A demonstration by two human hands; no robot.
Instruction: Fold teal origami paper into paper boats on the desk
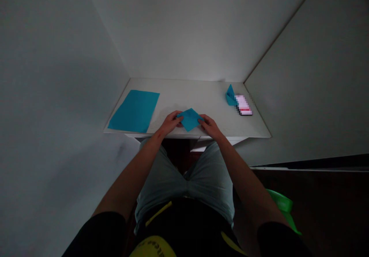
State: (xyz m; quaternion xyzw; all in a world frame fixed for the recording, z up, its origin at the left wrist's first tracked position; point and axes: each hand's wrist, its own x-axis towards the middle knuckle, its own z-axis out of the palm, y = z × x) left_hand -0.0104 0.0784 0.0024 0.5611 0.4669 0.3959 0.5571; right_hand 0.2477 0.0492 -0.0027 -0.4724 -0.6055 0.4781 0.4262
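Note:
Between my two hands is a small piece of folded blue paper (190,119), diamond-shaped, held over the front part of the white table. My left hand (172,121) pinches its left corner, thumb on top. The right corner is gripped by my right hand (208,125), with the thumb on the near face. Fingers behind the paper are partly hidden. A folded blue paper boat (230,96) stands at the back right of the table.
Flat blue sheets of paper (135,110) lie on the left of the white table (190,91). Beside the paper boat is a phone (243,105) with a blurred screen. Walls enclose the table at the back and both sides. A green plastic object (279,201) is low on the right.

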